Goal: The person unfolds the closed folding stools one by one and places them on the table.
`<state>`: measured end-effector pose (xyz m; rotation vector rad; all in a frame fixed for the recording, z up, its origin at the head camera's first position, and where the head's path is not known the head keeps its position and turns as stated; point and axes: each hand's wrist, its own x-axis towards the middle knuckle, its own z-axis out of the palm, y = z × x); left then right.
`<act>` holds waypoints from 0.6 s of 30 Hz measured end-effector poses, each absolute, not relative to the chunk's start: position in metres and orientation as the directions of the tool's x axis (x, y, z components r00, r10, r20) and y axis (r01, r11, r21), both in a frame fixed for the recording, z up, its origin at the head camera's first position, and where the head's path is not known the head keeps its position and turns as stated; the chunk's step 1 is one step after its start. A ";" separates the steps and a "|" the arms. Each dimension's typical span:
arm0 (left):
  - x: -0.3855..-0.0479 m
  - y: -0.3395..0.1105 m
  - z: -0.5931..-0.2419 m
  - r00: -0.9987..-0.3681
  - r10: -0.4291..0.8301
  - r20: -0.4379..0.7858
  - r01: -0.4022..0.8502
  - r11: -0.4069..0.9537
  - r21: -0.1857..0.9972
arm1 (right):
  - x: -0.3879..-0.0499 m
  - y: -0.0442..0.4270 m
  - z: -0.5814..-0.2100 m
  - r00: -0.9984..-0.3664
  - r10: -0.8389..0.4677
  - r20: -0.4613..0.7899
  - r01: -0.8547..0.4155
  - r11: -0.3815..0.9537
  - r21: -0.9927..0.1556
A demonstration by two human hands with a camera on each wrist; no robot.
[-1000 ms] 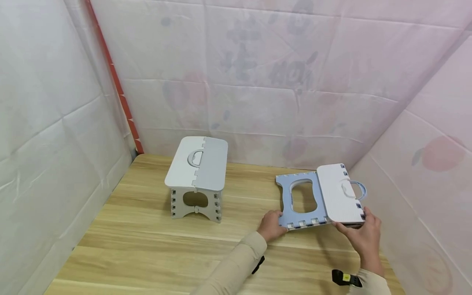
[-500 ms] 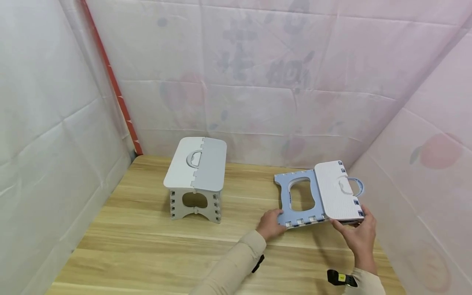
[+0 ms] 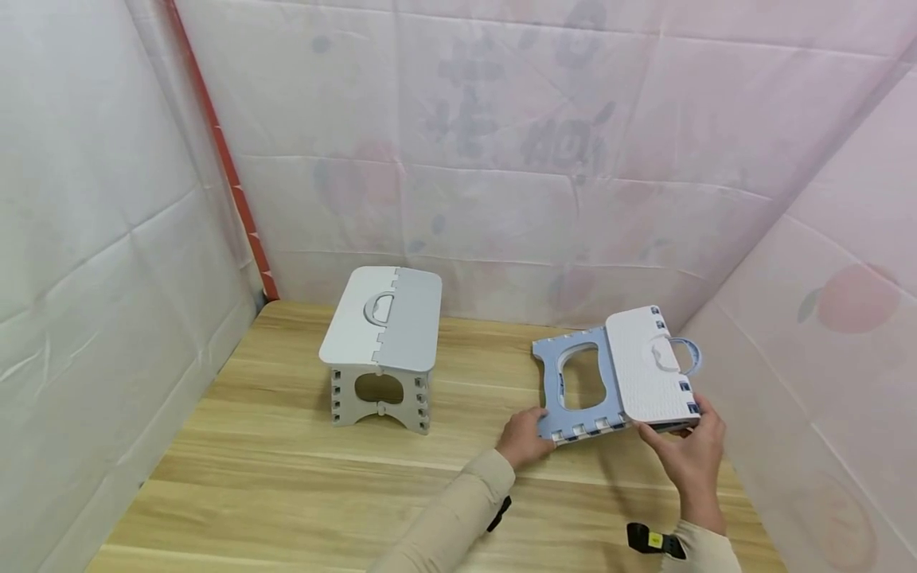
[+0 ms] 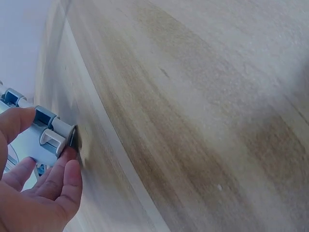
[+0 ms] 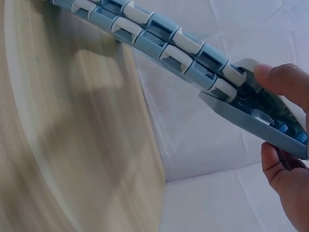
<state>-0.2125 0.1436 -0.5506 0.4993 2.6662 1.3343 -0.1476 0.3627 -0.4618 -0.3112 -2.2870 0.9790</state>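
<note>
A blue and white folding stool (image 3: 579, 420) lies folded nearly flat at the table's right side. Its blue leg frame (image 3: 550, 378) faces up on the left, and its white seat panel (image 3: 648, 374), with a blue carry handle (image 3: 694, 358), sticks out to the right. My left hand (image 3: 525, 440) grips the frame's near left corner, its fingers (image 4: 53, 181) reaching under the hinged edge in the left wrist view. At the seat's near right corner, my right hand (image 3: 691, 454) pinches the folded seat halves between thumb and fingers; the right wrist view shows a narrow gap between these halves (image 5: 253, 124).
A grey and white folding stool (image 3: 382, 318) stands unfolded on the wooden table (image 3: 301, 477), left of the held stool. Pale printed sheets (image 3: 501, 207) hang behind and on both sides, the right one close to my right hand.
The held stool's right end has shifted a little left and away from me, with the right hand moving along. My left hand keeps its grip at the corner. The standing stool stays put.
</note>
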 end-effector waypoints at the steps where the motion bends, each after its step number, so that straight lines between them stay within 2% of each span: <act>1: -0.212 0.143 -0.550 -0.938 0.344 0.042 0.240 0.558 0.795 | -0.147 0.361 -0.461 -0.776 0.434 0.458 -0.029 0.701 -0.713; 18: -0.218 0.140 -0.559 -0.932 0.360 0.032 0.228 0.518 0.825 | -0.148 0.342 -0.457 -0.732 0.387 0.561 -0.179 0.686 -0.706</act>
